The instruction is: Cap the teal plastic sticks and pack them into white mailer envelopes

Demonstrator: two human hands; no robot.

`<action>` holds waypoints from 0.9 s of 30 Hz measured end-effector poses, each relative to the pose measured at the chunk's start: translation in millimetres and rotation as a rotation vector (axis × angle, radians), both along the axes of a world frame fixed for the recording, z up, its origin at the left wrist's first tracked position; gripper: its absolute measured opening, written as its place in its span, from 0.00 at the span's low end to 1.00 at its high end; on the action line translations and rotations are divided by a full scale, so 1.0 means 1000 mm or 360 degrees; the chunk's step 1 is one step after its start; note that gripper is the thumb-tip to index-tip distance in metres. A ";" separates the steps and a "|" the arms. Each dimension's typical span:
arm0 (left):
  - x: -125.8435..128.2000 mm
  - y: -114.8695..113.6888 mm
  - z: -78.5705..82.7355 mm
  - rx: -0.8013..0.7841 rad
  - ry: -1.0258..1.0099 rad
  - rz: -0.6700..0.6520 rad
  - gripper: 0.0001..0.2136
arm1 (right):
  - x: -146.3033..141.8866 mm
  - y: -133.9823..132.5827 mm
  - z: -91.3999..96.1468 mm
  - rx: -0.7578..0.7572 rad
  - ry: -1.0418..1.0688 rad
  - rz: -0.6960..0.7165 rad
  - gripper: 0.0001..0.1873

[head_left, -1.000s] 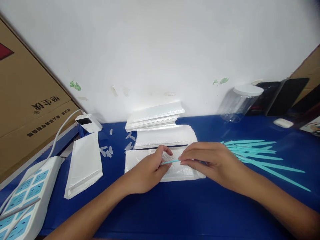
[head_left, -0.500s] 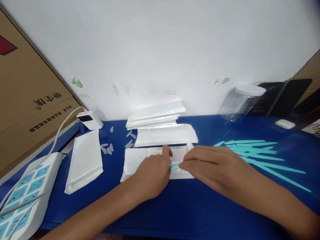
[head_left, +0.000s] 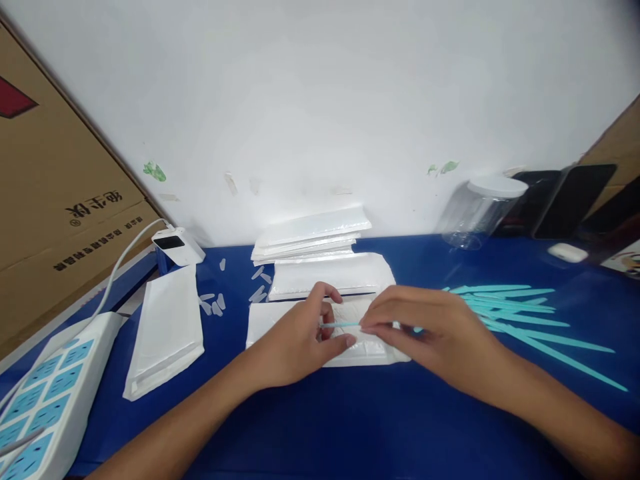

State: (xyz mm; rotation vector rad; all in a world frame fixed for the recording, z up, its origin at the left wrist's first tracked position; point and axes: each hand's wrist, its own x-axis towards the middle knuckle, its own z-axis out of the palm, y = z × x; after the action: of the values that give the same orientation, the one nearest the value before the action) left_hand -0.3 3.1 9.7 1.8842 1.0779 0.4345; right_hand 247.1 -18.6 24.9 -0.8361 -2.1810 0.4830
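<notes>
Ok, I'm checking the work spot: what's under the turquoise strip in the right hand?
Below the turquoise strip is a white packet on the blue tabletop. The right hand and left hand cover parts of the packet; what's beneath them can't be seen.

Right hand (head_left: 423,319): pinching one end of a teal stick (head_left: 345,325)
Left hand (head_left: 300,340): kinda loose around the other end, can't tell if touching
Under both: white padded envelope (head_left: 270,319) on the blue bench (head_left: 310,427)
Right side: messy teal stick pile (head_left: 520,307), clear jar (head_left: 477,210) behind it
Left side: another envelope (head_left: 165,327), power strip (head_left: 65,380)
</notes>
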 end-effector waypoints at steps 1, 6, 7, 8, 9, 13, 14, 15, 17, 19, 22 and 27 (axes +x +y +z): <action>-0.004 0.003 0.001 -0.0038 -0.0057 0.0039 0.22 | 0.002 0.002 0.002 -0.0087 0.0074 -0.0082 0.06; -0.013 0.011 0.007 0.0024 -0.0233 0.0095 0.17 | 0.009 0.013 0.009 -0.0396 0.0280 -0.0402 0.07; -0.013 0.012 0.007 0.0092 -0.0242 0.0091 0.19 | 0.009 0.014 0.008 -0.0455 0.0296 -0.0423 0.08; -0.013 0.012 0.006 0.0169 -0.0238 0.0091 0.20 | 0.009 0.015 0.007 -0.0514 0.0311 -0.0432 0.10; -0.014 0.012 0.004 0.0242 -0.0224 0.0094 0.20 | 0.009 0.015 0.005 -0.0566 0.0330 -0.0431 0.11; -0.013 0.010 -0.003 0.0398 -0.0161 0.0109 0.19 | 0.007 0.013 -0.003 -0.0731 0.0427 -0.0391 0.14; -0.012 0.009 -0.004 0.0415 -0.0147 0.0113 0.18 | 0.007 0.013 -0.005 -0.0753 0.0443 -0.0381 0.15; -0.011 0.009 -0.005 0.0432 -0.0138 0.0131 0.18 | 0.007 0.013 -0.006 -0.0760 0.0454 -0.0374 0.15; -0.008 0.011 -0.005 0.0461 -0.0158 0.0282 0.17 | 0.007 0.016 -0.009 -0.0738 0.0448 -0.0380 0.16; -0.006 0.015 -0.004 0.0398 -0.0301 0.0572 0.15 | 0.007 0.022 -0.014 -0.0687 0.0422 -0.0428 0.16; -0.006 0.024 -0.001 -0.0122 -0.0830 0.0961 0.07 | 0.006 0.032 -0.025 -0.0606 0.0366 -0.0484 0.14; -0.013 0.031 0.005 -0.0951 -0.1492 0.1013 0.16 | 0.005 0.046 -0.045 -0.0565 0.0233 -0.0363 0.11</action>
State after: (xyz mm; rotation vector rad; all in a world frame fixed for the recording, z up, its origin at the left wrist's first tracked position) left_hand -13.7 34.1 14.3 0.6204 0.9508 1.0764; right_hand 252.0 27.5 -19.7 -1.1846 -1.8640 0.8023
